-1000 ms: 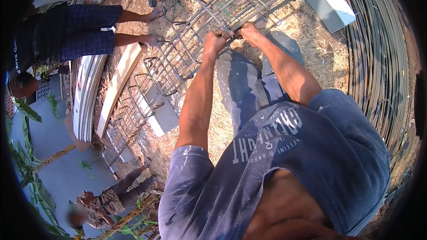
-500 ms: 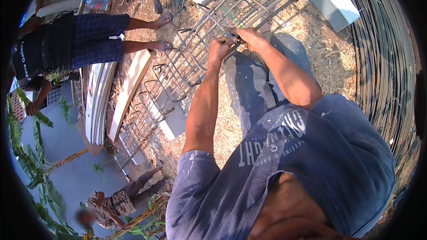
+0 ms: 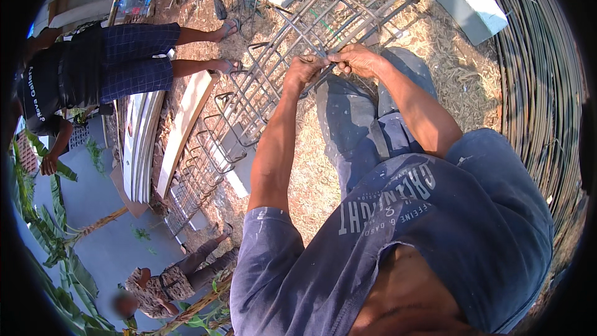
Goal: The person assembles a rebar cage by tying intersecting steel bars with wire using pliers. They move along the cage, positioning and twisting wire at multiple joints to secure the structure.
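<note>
A long rebar cage [image 3: 264, 65] of straight bars and bent square stirrups runs diagonally in front of me. My left hand [image 3: 305, 70] is closed in a pinch at its near edge. Beside it my right hand [image 3: 357, 61] is pinched too, and the fingertips of both hands meet over the near bar. Whatever they hold between them is too small to make out. Just below the hands are my knees in dark trousers [image 3: 348, 112].
Bundled long steel rods [image 3: 535, 87] curve along the right. A pale block [image 3: 466, 3] supports the cage's far end. Planks [image 3: 183, 130] and stacked white strips [image 3: 142, 143] lie left. One person [image 3: 137, 53] stands beyond the cage; another [image 3: 158, 289] is lower left.
My right hand has drawn back slightly toward me and to the right, its fingers now curled in to the left fingertips. The left hand has shifted only a little.
</note>
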Tool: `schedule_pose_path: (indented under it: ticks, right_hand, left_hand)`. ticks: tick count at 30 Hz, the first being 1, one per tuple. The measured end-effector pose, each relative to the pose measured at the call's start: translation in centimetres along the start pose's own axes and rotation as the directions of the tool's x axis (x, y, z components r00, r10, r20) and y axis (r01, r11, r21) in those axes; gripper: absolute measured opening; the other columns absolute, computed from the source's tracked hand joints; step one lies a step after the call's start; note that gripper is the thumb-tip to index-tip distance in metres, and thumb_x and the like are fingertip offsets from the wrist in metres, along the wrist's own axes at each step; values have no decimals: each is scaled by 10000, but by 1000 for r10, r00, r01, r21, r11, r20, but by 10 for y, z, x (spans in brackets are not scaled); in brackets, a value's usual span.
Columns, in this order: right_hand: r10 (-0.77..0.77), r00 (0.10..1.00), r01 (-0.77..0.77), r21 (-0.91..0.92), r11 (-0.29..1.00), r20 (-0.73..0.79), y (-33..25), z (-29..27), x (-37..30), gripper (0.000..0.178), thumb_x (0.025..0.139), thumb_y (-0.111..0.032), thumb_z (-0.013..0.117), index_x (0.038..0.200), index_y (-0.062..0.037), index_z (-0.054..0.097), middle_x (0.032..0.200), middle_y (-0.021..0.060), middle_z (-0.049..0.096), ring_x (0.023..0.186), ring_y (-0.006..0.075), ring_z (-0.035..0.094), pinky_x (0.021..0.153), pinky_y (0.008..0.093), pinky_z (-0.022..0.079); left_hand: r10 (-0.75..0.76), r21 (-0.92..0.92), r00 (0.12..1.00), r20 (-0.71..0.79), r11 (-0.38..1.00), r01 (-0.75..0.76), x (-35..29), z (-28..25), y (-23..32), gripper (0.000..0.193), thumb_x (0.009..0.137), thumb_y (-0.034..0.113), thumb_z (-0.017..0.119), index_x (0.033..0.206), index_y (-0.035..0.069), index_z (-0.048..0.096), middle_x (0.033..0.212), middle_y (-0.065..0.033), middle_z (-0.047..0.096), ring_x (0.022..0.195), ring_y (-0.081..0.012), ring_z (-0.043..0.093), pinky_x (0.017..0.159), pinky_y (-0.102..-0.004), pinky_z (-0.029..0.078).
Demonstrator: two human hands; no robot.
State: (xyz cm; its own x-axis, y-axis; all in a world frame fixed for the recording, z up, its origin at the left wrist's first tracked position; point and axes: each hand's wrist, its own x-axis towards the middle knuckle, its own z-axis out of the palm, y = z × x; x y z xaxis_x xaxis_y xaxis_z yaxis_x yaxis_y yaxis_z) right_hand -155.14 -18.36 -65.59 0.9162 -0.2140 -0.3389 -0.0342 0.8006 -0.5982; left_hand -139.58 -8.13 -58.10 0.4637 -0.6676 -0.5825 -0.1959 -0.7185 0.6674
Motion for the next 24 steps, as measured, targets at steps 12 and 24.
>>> schedule_pose_path:
  ticks: [12, 24]
  right_hand:
    - [-499, 849, 422, -348, 838, -172, 46, 12, 9, 419, 769, -245, 774, 1051, 11, 598, 956, 114, 655, 876, 178, 613, 742, 314, 487]
    - [-724, 652, 308, -795, 523, -224, 48, 29, 2, 279, 826, -174, 647, 986, 28, 540, 863, 231, 621, 821, 376, 626, 712, 441, 478]
  left_hand:
    - [-75, -43, 991, 115, 996, 80, -4, -2, 20, 323, 729, 311, 788, 615, 88, 583, 524, -5, 493, 435, -97, 397, 414, -272, 257]
    - [-118, 444, 981, 152, 895, 39, -8, -6, 45, 592, 748, 580, 654, 997, 45, 708, 793, -140, 664, 723, -247, 640, 710, -390, 485]
